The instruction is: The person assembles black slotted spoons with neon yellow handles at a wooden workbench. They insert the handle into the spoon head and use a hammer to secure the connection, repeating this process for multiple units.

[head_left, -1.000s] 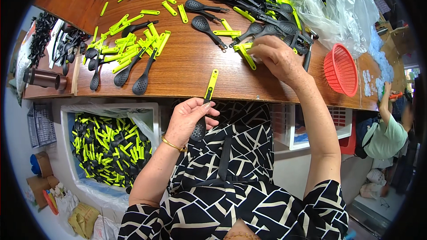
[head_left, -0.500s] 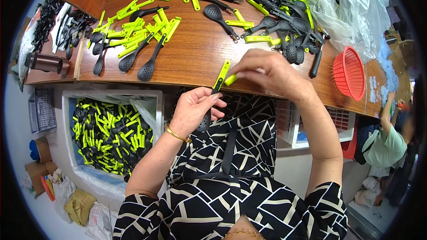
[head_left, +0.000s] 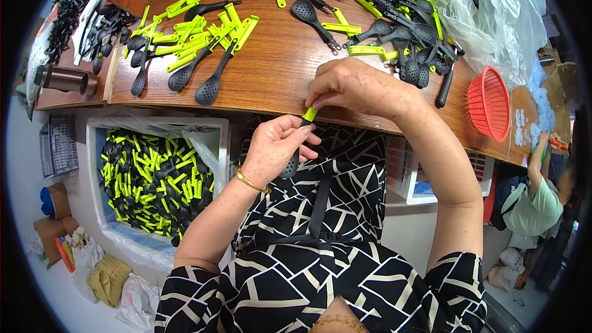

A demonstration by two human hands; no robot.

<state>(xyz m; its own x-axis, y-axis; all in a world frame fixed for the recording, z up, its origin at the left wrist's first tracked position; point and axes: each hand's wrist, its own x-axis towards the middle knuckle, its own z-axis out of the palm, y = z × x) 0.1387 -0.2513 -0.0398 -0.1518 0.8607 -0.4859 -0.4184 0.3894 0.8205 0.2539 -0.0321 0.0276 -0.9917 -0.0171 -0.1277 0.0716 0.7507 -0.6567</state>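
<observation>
My left hand (head_left: 274,148) is closed round the neck of a small black slotted spoon (head_left: 290,166), its bowl hanging below my fingers over my lap. Just beyond my left fingertips, my right hand (head_left: 351,89) pinches a lime green handle piece (head_left: 309,113) at the upper end of that spoon. My right fingers cover most of the handle, so how the green parts sit together is hidden. On the table to the left lie loose green handle pieces (head_left: 194,40) with several black slotted spoons (head_left: 213,86) among them.
A heap of black spoons (head_left: 425,31) and green pieces lies at the back right, beside clear plastic film (head_left: 493,18). A red basket (head_left: 489,103) stands on the right. Below left, a white bin (head_left: 223,148) holds many green-handled spoons. A person (head_left: 533,206) works far right.
My right hand has moved slightly left and down, bringing its small green piece from beside the spoon's handle onto it. My left hand keeps its hold on the spoon.
</observation>
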